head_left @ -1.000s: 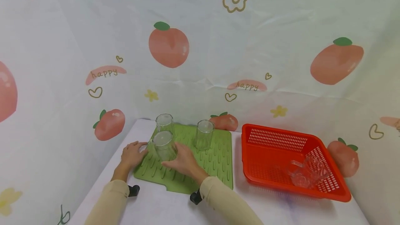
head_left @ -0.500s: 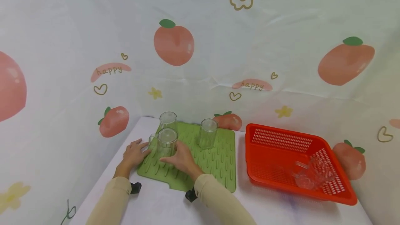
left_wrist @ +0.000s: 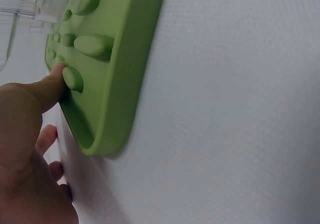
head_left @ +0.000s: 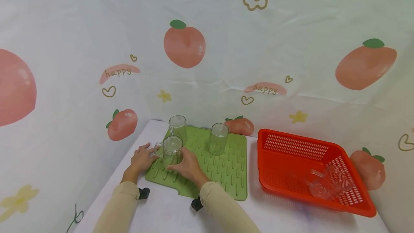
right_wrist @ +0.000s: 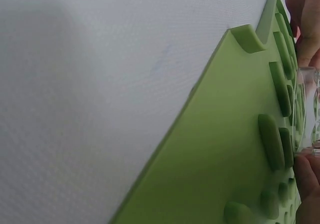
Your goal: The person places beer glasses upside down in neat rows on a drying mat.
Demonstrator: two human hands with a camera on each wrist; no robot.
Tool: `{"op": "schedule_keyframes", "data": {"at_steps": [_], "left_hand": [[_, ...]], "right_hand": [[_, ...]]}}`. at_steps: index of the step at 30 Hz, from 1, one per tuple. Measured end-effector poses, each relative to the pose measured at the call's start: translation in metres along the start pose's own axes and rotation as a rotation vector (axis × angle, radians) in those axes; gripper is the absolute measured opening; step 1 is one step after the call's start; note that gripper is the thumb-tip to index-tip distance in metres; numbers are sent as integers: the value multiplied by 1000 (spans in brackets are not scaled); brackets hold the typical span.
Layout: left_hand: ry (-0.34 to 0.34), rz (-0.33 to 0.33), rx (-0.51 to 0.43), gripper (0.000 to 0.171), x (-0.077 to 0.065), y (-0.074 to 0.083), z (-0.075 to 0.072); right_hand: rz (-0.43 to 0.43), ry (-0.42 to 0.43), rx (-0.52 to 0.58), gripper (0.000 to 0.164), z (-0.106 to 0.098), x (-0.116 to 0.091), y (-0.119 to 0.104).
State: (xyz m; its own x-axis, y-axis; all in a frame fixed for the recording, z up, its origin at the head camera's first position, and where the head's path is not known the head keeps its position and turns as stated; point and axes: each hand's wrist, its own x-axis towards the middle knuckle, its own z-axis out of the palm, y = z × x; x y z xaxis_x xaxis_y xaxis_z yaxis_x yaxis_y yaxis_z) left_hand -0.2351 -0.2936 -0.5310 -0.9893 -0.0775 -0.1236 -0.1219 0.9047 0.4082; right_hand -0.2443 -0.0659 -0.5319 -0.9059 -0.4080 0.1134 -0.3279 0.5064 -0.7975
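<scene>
My right hand grips a clear glass mug from its right side, thumb in front. The mug stands upright over the left part of a green ridged mat, its handle pointing left. In the right wrist view, the mug's lower end meets the mat's ridges. My left hand rests at the mat's left edge, near the mug handle. In the left wrist view, its thumb presses on the mat's edge and the other fingers reach down beside it.
Two more glass mugs stand on the mat, one mug at the back left and another mug at the back middle. A red plastic basket to the right holds clear glassware. A patterned cloth hangs behind the table.
The held mug has gone from tilted to upright and down onto the mat, its handle swinging out to the left. The head view has shifted slightly. The left hand stays at the mat's edge.
</scene>
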Motion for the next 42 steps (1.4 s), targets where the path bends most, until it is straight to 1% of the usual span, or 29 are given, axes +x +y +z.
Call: {"op": "schedule_keyframes", "data": {"at_steps": [7, 15, 21, 26, 30, 34, 37, 42], "left_hand": [[9, -5, 0, 51, -2, 0, -1], [-1, -16, -30, 51, -2, -1, 0], [-8, -15, -61, 51, -2, -2, 2], [-20, -31, -100, 52, -4, -2, 0], [-18, -35, -96, 52, -5, -2, 0], [-27, -42, -105, 53, -4, -4, 0], [-35, -45, -119, 54, -4, -5, 2], [-38, -42, -139, 55, -5, -3, 3]], "right_hand": [[-10, -11, -36, 70, 2, -1, 2], [5, -29, -101, 61, 1, 0, 1], [23, -43, -119, 61, 1, 1, 1], [34, -46, -89, 64, 5, 1, 3], [32, -44, -43, 65, 8, 0, 2], [34, -59, 11, 67, 8, -2, -1], [52, -73, 53, 73, 7, -3, -4], [92, -69, 122, 101, 5, -4, -7]]}}
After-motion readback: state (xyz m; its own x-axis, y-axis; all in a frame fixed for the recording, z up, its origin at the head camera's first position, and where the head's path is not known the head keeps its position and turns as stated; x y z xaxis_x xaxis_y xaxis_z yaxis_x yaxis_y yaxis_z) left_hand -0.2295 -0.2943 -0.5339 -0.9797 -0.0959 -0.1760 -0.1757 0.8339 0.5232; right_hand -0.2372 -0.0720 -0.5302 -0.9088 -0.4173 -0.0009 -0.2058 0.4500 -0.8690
